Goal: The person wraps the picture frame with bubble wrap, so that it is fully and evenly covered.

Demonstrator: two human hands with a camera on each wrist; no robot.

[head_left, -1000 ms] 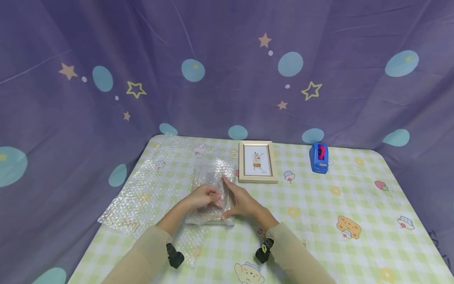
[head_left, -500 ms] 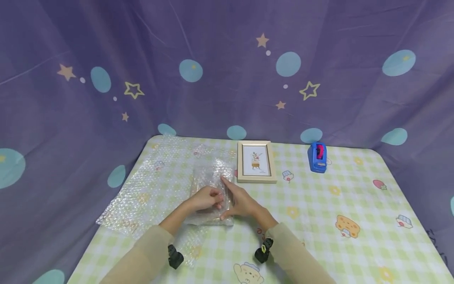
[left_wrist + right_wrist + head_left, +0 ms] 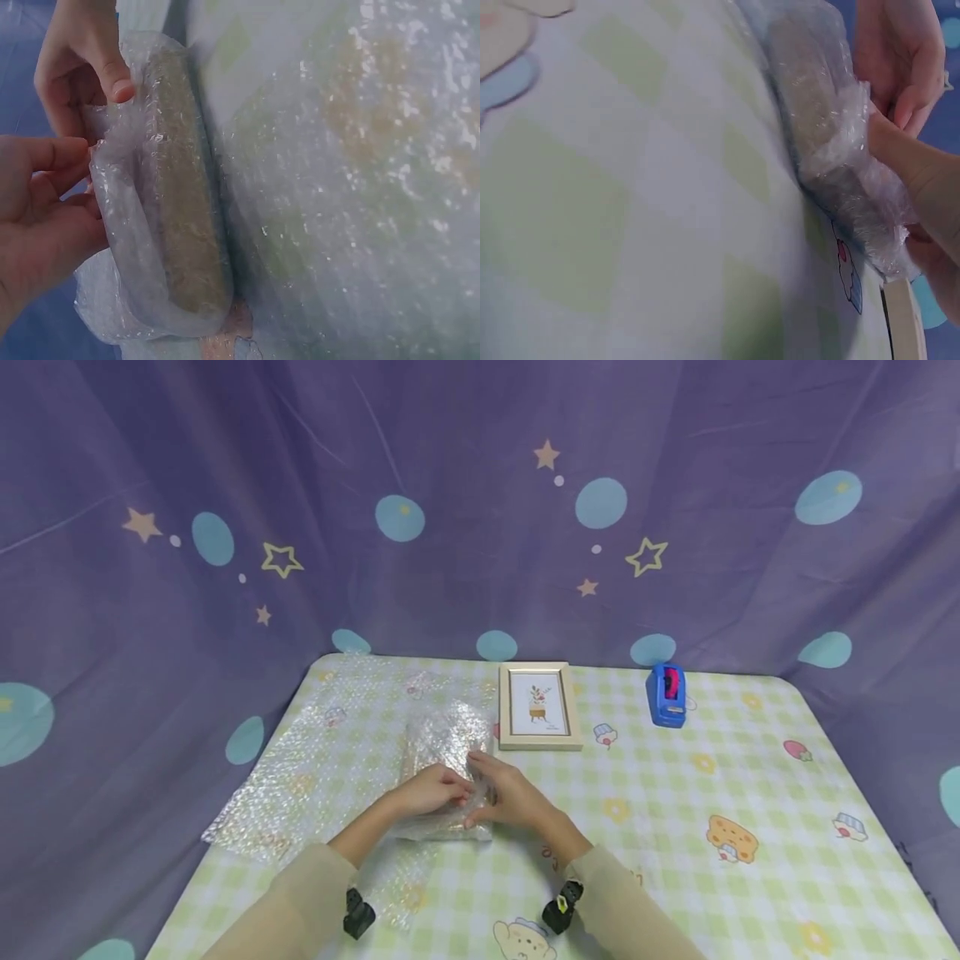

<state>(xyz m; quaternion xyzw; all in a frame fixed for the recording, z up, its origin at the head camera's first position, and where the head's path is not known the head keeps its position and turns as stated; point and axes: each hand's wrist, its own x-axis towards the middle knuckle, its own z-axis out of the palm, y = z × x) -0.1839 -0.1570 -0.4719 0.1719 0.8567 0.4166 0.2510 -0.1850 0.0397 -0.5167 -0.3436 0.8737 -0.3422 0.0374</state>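
Note:
A flat rectangular thing with a tan side edge lies in bubble wrap at the middle left of the table; clear layers cover its face. My left hand pinches the wrap's loose edge between thumb and fingers over its near half, as the left wrist view shows with the raised fold. On the package's right side, my right hand holds the wrap, thumb nearer me and index finger farther away. Both hands' fingertips are close together. In the right wrist view the crumpled wrap partly hides the right fingers.
Under and left of the package spreads a large bubble wrap sheet. A light wood picture frame with a plant print lies just beyond my right hand. Farther right stands a blue tape dispenser. A purple curtain borders the checked tablecloth.
The left hand has moved slightly towards me, and the wrap now lies differently across the package, shinier on its face. The right index finger has slid a little nearer me; its thumb stays.

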